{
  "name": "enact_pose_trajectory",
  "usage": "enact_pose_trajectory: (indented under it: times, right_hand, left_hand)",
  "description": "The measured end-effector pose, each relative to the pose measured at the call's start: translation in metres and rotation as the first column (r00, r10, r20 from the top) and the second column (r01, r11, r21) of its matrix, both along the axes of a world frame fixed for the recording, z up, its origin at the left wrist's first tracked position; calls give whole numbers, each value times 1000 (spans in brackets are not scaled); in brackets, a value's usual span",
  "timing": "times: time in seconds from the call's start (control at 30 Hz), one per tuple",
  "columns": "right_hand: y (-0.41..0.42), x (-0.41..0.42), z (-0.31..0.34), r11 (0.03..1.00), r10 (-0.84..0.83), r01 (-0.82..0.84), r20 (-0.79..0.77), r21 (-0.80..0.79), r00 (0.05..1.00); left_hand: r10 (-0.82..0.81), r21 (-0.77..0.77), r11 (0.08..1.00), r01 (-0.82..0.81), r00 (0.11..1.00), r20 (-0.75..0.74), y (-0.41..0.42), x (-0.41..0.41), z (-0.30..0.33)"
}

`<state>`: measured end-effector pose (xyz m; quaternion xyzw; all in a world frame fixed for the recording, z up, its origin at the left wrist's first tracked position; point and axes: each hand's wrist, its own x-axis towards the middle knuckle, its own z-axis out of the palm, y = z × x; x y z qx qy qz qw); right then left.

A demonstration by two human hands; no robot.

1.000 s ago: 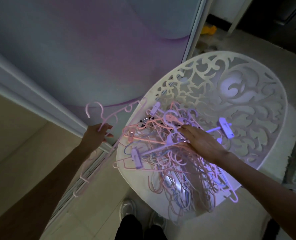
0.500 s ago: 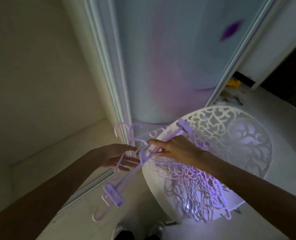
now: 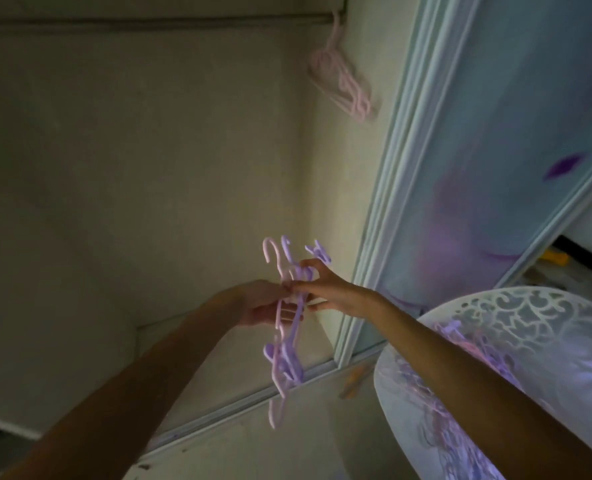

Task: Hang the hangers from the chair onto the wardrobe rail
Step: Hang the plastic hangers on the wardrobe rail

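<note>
The open wardrobe (image 3: pixel 131 168) fills most of my view, its sliding door (image 3: pixel 495 150) pushed to the right. The wardrobe rail (image 3: pixel 149 20) runs along the top edge of the opening, and a few pink hangers (image 3: pixel 343 81) already hang at its right end, close to the door frame; they are blurred and I cannot count them. At the lower right corner stands the white chair (image 3: pixel 547 323) with its cut-out back, cut off by the frame edge, and the heap of hangers on its seat (image 3: pixel 460 393) shows only partly behind my right forearm.

Between my two hands, well below the rail and left of the chair, I hold a small bunch of pink and purple hangers (image 3: pixel 284 358). Their hooks point up above my fingers and the bodies hang down below my palms, smeared by motion, so the number is unclear. My left hand (image 3: pixel 263 303) reaches in from the lower left, palm turned up, fingers closed on the bunch. My right hand (image 3: pixel 325 289) comes from the right, thumb and fingers pinching the necks just under the hooks, touching my left fingertips.
</note>
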<state>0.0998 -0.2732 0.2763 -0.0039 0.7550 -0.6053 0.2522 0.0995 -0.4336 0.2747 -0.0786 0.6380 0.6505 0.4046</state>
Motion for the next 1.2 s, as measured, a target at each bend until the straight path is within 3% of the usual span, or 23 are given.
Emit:
enact_pose_trajectory:
  times: [0.13,0.27,0.33,0.43,0.53,0.6,0.7,0.77,0.83,1.03,1.2]
  right_hand:
    - [-54,-9,28,991,-111,106,-64,-78,992]
    - [-83,-24,44,983,-148,121,-195,-141,970]
    - [-86,-31,45,979,-186,148,-308,-142,933]
    - [-90,-56,45,971,-239,222,-483,-92,842]
    - [-82,-92,39,931,-243,358,-619,66,747]
    - [-74,-115,37,908,-255,398,-584,129,771]
    - [-66,-148,49,990,-80,118,-379,79,922]
    - [-61,-169,60,995,71,-47,-290,87,954]
    - [-56,-190,71,991,122,-105,-265,78,956]
    - [-62,-241,123,996,86,-87,-262,9,961]
    - [-72,-275,159,994,44,-4,-378,106,925]
  left_hand:
    - [38,-143,988,-65,983,-180,-41,-13,23]
    - [174,-176,955,-238,933,-315,-66,-27,43]
    - [309,-112,928,-357,901,-305,-71,-32,50]
    - [509,-23,842,-539,808,-297,-90,-53,53]
    - [568,-50,783,-621,745,-350,-117,-79,53]
    - [543,-119,774,-622,749,-380,-134,-95,51]
    - [484,-193,794,-577,791,-374,-149,-120,52]
    - [467,-203,808,-553,811,-351,-151,-137,59]
    - [426,-219,827,-517,832,-355,-150,-154,70]
    - [360,-243,856,-457,863,-355,-151,-210,111]
    - [303,-270,859,-435,857,-417,-151,-253,140]
